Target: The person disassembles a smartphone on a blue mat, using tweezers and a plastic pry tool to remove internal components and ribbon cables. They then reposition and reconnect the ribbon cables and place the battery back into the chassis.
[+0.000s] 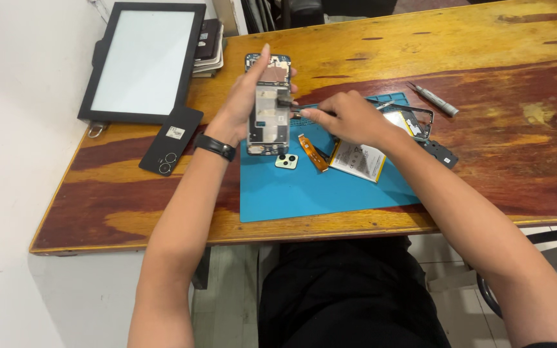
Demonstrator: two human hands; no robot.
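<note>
My left hand (243,106) holds an opened phone body (268,119) upright on edge over the blue work mat (291,190), fingers wrapped along its left side. My right hand (349,119) pinches a thin dark tool (288,103) whose tip touches the phone's exposed inside near the middle. A black band sits on my left wrist. On the mat beside the phone lie a small camera module cover (286,161), an orange flex cable (312,153) and a flat white battery (358,161).
A black back cover (170,149) lies left of the mat. A large black-framed screen (142,61) rests at the table's far left, with stacked items behind it. A grey screwdriver (434,98), a thin frame part (420,119) and a black plate (443,153) lie to the right.
</note>
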